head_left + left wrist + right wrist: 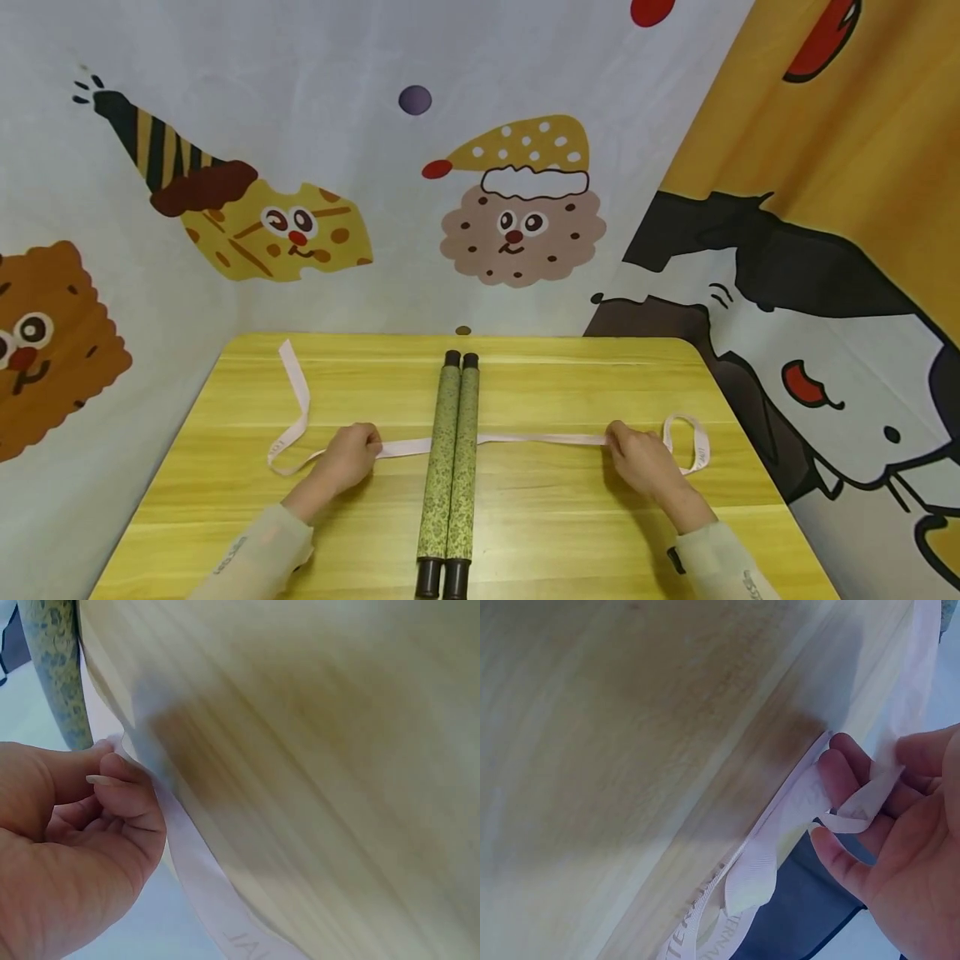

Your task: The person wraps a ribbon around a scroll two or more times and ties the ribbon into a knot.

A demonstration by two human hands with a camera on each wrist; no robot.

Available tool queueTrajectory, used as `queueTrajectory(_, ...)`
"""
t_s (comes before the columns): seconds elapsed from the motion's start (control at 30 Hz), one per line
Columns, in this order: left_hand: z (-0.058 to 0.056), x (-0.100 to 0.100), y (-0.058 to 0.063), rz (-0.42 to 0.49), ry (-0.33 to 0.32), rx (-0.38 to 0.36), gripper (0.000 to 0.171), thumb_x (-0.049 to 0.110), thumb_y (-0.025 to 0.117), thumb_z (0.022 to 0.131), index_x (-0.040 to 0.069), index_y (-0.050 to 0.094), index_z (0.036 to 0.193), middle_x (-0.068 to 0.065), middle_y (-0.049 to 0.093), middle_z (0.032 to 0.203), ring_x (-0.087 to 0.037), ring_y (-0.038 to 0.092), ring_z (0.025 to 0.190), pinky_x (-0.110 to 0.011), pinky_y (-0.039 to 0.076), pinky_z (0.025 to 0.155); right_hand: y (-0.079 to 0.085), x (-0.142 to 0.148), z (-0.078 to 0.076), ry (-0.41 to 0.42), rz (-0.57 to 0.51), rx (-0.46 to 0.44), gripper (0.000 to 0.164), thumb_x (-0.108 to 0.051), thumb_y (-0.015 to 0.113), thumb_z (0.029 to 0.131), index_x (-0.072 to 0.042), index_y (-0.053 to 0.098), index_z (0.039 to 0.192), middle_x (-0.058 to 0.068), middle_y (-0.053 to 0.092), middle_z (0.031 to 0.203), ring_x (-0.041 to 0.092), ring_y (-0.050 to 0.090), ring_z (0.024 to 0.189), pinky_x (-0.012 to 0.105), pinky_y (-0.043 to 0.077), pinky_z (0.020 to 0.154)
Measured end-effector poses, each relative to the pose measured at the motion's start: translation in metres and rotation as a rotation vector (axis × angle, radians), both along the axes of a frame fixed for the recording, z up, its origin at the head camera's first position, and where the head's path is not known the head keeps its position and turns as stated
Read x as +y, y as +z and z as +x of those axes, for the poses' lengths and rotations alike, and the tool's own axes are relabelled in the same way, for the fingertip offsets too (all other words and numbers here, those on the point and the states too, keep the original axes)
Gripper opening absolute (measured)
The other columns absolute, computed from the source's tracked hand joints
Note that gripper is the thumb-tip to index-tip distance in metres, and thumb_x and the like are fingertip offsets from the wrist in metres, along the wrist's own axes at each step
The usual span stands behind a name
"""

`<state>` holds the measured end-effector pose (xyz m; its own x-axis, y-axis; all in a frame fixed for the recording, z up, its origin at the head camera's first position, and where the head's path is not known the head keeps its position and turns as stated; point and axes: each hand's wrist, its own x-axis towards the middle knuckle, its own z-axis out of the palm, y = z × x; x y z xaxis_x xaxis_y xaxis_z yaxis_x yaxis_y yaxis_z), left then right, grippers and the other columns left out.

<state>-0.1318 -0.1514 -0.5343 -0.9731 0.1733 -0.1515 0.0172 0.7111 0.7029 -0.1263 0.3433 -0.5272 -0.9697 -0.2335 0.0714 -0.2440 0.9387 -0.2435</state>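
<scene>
Two green patterned scroll rolls with dark end knobs lie side by side, lengthwise on the table. A pale pink ribbon runs crosswise beneath them and comes out on both sides. On the left, my left hand pinches the ribbon between thumb and fingertips. My right hand grips the other side of it, well to the right of the rolls. In the right wrist view, the ribbon winds between the fingers, with printed lettering on its hanging part. The stretch under the rolls is hidden.
The wood-grain table has rounded far corners. One loose ribbon tail curls at the far left, and a ribbon loop lies near the right edge. A cartoon-printed curtain hangs behind and along the sides.
</scene>
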Motion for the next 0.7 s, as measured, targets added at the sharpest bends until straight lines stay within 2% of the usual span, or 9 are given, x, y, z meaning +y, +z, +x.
queueTrajectory(0.1,0.0,-0.008,0.003,0.017,0.003,-0.017,0.016,-0.003,0.063,0.099,0.003,0.065,0.083,-0.004,0.059,0.073,-0.019,0.052,0.066,-0.033,0.046,0.06,0.001,0.0,0.0,-0.007,0.007,-0.01,0.009,-0.008,0.061,0.101,-0.008,0.07,0.102,-0.001,0.068,0.079,0.013,0.057,0.064,0.047,0.054,0.072)
queueTrajectory(0.13,-0.001,-0.011,0.004,0.022,0.003,-0.019,0.016,-0.003,0.062,0.099,0.003,0.064,0.084,-0.004,0.058,0.073,-0.019,0.051,0.066,-0.033,0.045,0.061,0.001,0.001,0.0,-0.01,0.012,-0.017,0.009,-0.008,0.061,0.1,-0.008,0.07,0.1,-0.001,0.068,0.078,0.013,0.057,0.064,0.045,0.053,0.07)
queueTrajectory(0.27,-0.001,-0.018,0.007,0.024,0.001,-0.014,0.017,-0.003,0.062,0.099,0.003,0.063,0.083,-0.004,0.056,0.073,-0.019,0.05,0.067,-0.033,0.044,0.062,0.001,0.002,-0.001,-0.004,0.036,-0.025,0.014,-0.008,0.061,0.098,-0.014,0.066,0.086,-0.005,0.06,0.07,0.013,0.051,0.06,0.04,0.048,0.063)
queueTrajectory(0.4,-0.001,-0.024,0.007,0.017,-0.003,-0.025,0.017,-0.002,0.061,0.099,0.003,0.062,0.084,-0.004,0.056,0.073,-0.019,0.05,0.067,-0.032,0.043,0.061,0.003,0.003,-0.001,0.029,0.072,-0.007,0.026,-0.006,0.06,0.096,-0.019,0.055,0.074,-0.009,0.049,0.063,0.012,0.044,0.057,0.044,0.048,0.07)
queueTrajectory(0.5,0.0,-0.029,0.007,0.015,0.001,-0.045,0.016,-0.002,0.06,0.1,0.003,0.062,0.085,-0.004,0.055,0.073,-0.019,0.05,0.066,-0.031,0.043,0.06,0.003,0.004,-0.001,0.048,0.09,0.009,0.03,-0.004,0.061,0.094,-0.02,0.052,0.071,-0.009,0.047,0.061,0.012,0.042,0.056,0.047,0.047,0.072)
queueTrajectory(0.7,0.001,-0.044,0.008,0.003,0.008,-0.057,0.016,-0.001,0.058,0.102,0.002,0.061,0.086,-0.005,0.055,0.073,-0.019,0.05,0.066,-0.03,0.043,0.06,0.003,0.006,0.0,0.056,0.067,-0.008,0.027,-0.001,0.065,0.093,-0.018,0.055,0.074,-0.007,0.05,0.062,0.012,0.041,0.055,0.034,0.04,0.058)
